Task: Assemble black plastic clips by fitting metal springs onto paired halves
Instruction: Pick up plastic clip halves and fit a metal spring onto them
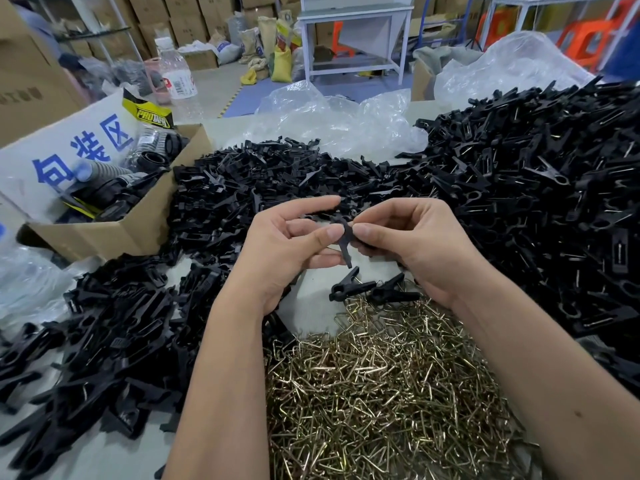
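Pinching one black clip half (344, 242) between both hands (349, 247), cardboard box (114, 230) holding black ribbed parts (152, 150)

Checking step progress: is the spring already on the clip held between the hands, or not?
Cannot tell. Both hands, left and right, pinch the black clip; no metal shows on it, but fingers cover its middle.

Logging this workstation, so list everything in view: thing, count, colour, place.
clip halves: heap, black, centre and left of table
finished clips: heap, black with springs, right
metal springs: heap, brassy, near edge
two clips: black, just above the springs
cardboard box: one, brown, left, holding dark parts
plastic sheeting: clear, behind the heaps
water bottle: one, clear, far left
clip piece: black, between both grips
left hand: pinches the piece
right hand: pinches the piece
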A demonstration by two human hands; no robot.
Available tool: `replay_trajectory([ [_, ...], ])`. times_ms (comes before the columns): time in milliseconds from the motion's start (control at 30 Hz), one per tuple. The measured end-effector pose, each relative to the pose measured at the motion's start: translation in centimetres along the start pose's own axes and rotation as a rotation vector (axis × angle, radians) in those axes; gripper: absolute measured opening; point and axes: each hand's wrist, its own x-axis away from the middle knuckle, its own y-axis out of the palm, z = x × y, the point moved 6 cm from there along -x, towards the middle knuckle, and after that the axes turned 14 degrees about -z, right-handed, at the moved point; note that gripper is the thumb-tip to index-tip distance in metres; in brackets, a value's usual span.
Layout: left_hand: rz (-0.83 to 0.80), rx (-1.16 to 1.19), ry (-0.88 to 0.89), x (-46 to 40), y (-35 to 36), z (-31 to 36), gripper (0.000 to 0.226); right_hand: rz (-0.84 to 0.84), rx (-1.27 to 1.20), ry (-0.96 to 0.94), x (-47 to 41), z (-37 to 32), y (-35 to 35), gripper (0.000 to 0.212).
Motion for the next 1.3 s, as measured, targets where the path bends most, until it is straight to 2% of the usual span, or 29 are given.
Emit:
replay_trajectory([
  [67,-0.042,-0.015,0.017,0.0,0.3,0.3,0.031,-0.042,-0.082,0.028,0.0,0.0,-0.1,0.025],
  [133,-0.039,-0.032,0.029,-0.1,0.2,0.4,0.027,-0.063,-0.064,0.043,0.0,-0.1,-0.1,0.026],
  [167,-0.018,-0.037,0.037,-0.1,-0.1,0.3,0.025,-0.073,0.027,0.044,0.0,-0.3,-0.2,0.025],
  [233,0.061,-0.035,0.048,0.0,-0.9,0.3,0.022,-0.126,0.395,0.043,0.2,-1.2,-0.6,0.018],
  [300,0.16,-0.037,0.055,0.3,-2.0,0.2,0.018,-0.283,0.742,0.129,0.5,-1.5,-0.6,0.021],
  [400,0.283,-0.057,0.038,0.6,-3.3,-0.1,0.011,-0.52,0.927,0.336,1.2,-0.3,0.3,0.05],
  [467,0.319,-0.069,0.029,0.6,-3.6,-0.3,0.01,-0.534,1.016,0.335,1.0,0.0,1.1,0.057],
  [633,0.288,-0.044,0.066,0.4,-3.1,-0.1,0.01,-0.466,1.085,0.287,0.6,0.0,1.4,0.054],
  [733,0.32,-0.062,0.089,0.4,-3.4,0.1,0.011,-0.386,1.045,0.257,0.5,0.4,0.9,0.056],
  [1100,0.366,-0.005,0.124,0.6,-3.6,0.2,0.016,-0.145,0.852,0.034,0.1,-2.1,-0.8,0.031],
  [1200,0.38,-0.011,0.11,0.7,-3.8,0.0,0.023,-0.005,0.78,-0.039,0.2,-3.0,-1.8,0.029],
  [1300,0.398,-0.034,0.1,0.8,-3.9,0.0,0.027,0.279,0.903,-0.097,0.7,-4.2,-3.3,0.038],
])
